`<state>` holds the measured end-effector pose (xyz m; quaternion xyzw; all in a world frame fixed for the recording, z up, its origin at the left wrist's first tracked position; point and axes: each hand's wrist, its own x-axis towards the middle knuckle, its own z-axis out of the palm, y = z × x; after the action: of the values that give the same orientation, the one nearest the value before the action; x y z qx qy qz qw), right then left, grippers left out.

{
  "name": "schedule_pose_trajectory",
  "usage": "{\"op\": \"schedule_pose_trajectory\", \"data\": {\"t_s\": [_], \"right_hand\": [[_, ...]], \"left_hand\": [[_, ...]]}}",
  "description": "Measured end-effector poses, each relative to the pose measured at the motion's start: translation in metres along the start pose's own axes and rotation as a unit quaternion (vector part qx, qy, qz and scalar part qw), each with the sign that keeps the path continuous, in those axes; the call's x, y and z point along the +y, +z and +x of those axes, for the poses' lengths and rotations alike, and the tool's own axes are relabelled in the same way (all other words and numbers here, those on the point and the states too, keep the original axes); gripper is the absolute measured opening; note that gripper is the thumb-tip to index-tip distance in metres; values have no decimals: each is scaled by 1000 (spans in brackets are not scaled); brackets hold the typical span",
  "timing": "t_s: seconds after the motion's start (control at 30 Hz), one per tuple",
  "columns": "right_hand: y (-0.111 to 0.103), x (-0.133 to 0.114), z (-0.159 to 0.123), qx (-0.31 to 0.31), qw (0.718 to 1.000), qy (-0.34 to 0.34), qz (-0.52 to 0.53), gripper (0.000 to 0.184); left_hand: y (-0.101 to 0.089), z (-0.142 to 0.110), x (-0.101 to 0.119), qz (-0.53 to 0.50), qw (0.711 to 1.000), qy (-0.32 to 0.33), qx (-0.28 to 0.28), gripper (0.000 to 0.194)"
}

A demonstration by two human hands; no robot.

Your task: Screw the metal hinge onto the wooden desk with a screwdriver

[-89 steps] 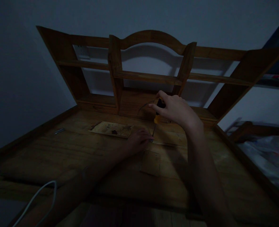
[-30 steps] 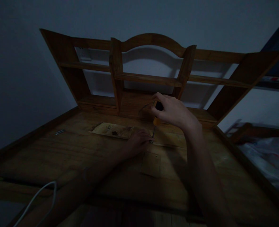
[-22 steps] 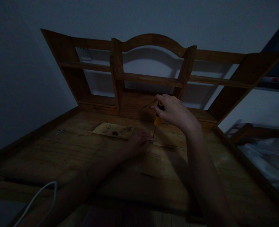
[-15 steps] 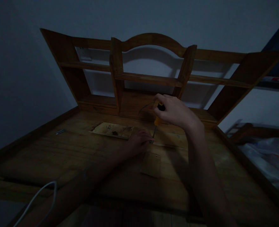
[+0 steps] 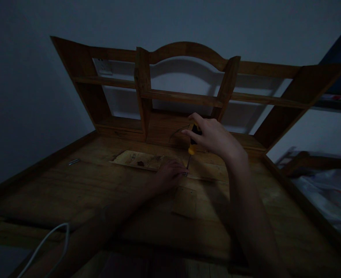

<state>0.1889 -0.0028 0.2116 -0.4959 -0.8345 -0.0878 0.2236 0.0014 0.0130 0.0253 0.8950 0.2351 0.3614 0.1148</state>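
Observation:
My right hand (image 5: 213, 135) is around the yellow-and-black handle of a screwdriver (image 5: 191, 150), with thumb and index finger spread from the grip. The screwdriver stands nearly upright, its thin shaft running down to a small metal piece (image 5: 185, 173) at the edge of a wooden strip (image 5: 206, 172). My left hand (image 5: 170, 174) lies low on the wood, fingertips pressed together at that metal piece. Its exact kind is too dark to make out. Left of my left hand is a pale, rough-marked patch of wood (image 5: 130, 157). A small square wooden piece (image 5: 184, 202) lies just in front.
A wooden shelf unit (image 5: 182, 96) rises at the back of the desktop (image 5: 80, 189). A small metal object (image 5: 73, 161) lies at left. A white cable (image 5: 47, 235) loops at lower left. Raised wooden edges run along both sides; a plastic-like bundle (image 5: 323, 189) is at right.
My right thumb and index finger have spread apart around the screwdriver handle. My left hand stays in place at the metal piece.

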Motion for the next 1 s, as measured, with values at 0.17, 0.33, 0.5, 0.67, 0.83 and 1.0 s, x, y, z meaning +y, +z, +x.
{"op": "schedule_pose_trajectory", "data": {"t_s": [0.17,0.33,0.5,0.67,0.83,1.0], "right_hand": [[-3,-5,-1,-11,1000,-2,11,42],[-4,-5,0,-16,999,-21,26,41],[-1,-3,1,2,1000,5,-16,41],[-3,-2,0,-10,1000,9,5,48],[-7,2,-1,-26,999,-9,47,41],[-7,3,0,-7,1000,14,9,37]], "left_hand": [[-1,1,1,-10,1000,-6,-7,33],[0,0,-3,7,1000,1,0,33],[0,0,-1,-1,1000,-6,-5,31],[1,-1,-3,0,1000,-10,-5,33],[2,-2,-5,5,1000,-4,-4,32],[1,0,-3,-1,1000,-8,-12,32]]}}
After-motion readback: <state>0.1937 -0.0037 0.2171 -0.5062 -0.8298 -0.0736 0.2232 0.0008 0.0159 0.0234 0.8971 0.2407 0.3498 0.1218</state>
